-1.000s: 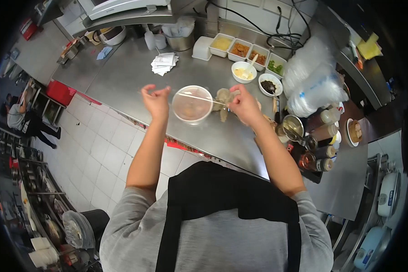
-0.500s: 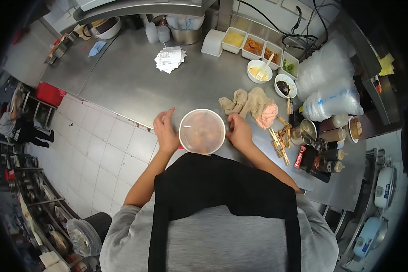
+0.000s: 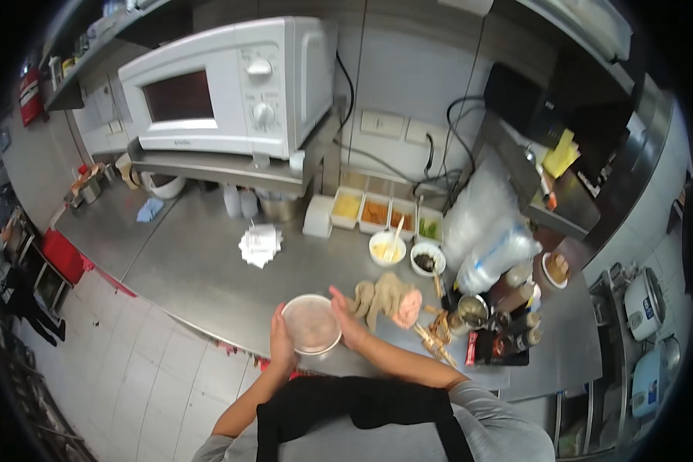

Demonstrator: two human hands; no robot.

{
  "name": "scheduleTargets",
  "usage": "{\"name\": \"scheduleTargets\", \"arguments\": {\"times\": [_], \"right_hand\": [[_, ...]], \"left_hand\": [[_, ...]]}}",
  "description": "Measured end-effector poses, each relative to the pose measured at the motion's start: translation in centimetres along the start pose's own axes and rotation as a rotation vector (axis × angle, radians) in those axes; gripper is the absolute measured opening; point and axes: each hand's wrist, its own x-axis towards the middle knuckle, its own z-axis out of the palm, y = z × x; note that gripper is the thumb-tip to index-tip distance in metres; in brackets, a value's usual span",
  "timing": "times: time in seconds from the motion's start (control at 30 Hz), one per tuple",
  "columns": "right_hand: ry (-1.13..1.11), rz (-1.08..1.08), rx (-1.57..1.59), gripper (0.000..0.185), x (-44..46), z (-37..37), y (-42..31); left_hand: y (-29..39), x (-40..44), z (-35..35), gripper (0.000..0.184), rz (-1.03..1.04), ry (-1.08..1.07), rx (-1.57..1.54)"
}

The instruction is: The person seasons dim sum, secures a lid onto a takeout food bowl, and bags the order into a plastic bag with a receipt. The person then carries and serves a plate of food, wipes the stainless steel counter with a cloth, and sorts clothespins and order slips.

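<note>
A round lidded container [image 3: 311, 324] with a translucent top is between my two hands near the counter's front edge. My left hand [image 3: 282, 339] presses against its left side, fingers up along the rim. On the opposite side my right hand [image 3: 349, 319] touches the wall of the container. Its contents look blurred and pinkish through the lid. Just right of my right hand lie beige cloths [image 3: 379, 299] and a pink cloth [image 3: 406, 309].
A white microwave [image 3: 231, 88] stands on a shelf above paper slips [image 3: 260, 245]. Food tubs [image 3: 375, 213], two small bowls, plastic bags [image 3: 485, 231], clothespins [image 3: 439, 331] and sauce bottles [image 3: 520, 296] line the right side. Another person [image 3: 15, 285] is at far left.
The view has tilted up, bringing the microwave in. The thin band stretched between my hands over the container a second ago is no longer seen. Both hands have closed in on the container's sides.
</note>
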Motion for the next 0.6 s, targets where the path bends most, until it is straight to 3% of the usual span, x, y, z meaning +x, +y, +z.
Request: {"name": "scheduleTargets", "arguments": {"times": [0.07, 0.1, 0.17, 0.23, 0.27, 0.3, 0.37, 0.4, 0.47, 0.5, 0.6], "right_hand": [[0.001, 0.121, -0.090, 0.061, 1.9, -0.5, 0.8], [-0.079, 0.002, -0.295, 0.059, 2.9, -0.9, -1.6], [-0.225, -0.201, -0.698, 0.055, 2.8, -1.3, -10.6], [-0.143, -0.398, -0.448, 0.044, 6.1, -1.7, -19.3], [-0.152, -0.664, -0.504, 0.038, 7.4, -1.5, -25.9], [-0.118, -0.610, -0.357, 0.035, 6.3, 0.8, -33.6], [0.102, -1.126, -0.563, 0.032, 9.0, 1.7, -43.7], [0.093, -1.237, -0.507, 0.030, 10.3, 2.4, -48.6], [0.337, -1.161, -0.468, 0.037, 13.7, 2.7, -55.1], [0.261, -1.170, -0.333, 0.029, 14.5, 2.9, -56.6], [0.476, -1.246, -0.384, 0.031, 16.5, 3.8, -57.2]], "left_hand": [[-1.5, -0.1, -0.9, 0.053, -0.007, 0.049, -0.176], [-1.8, 0.3, -1.3, 0.055, -0.015, 0.070, -0.265], [-1.4, 0.0, -2.8, 0.056, 0.054, 0.141, -0.117], [-0.9, -0.9, -5.1, 0.057, 0.078, 0.208, -0.020], [-0.7, -1.2, -6.4, 0.058, 0.079, 0.238, 0.000], [-0.3, -1.5, -7.4, 0.058, 0.080, 0.270, 0.021], [0.8, -2.3, -8.6, 0.058, 0.149, 0.297, 0.081], [1.3, -2.9, -8.8, 0.058, 0.181, 0.314, 0.112], [2.6, -3.9, -8.3, 0.058, 0.195, 0.332, 0.069], [3.1, -4.4, -8.0, 0.057, 0.200, 0.333, 0.048], [3.1, -5.6, -8.6, 0.057, 0.226, 0.322, 0.028]]}}
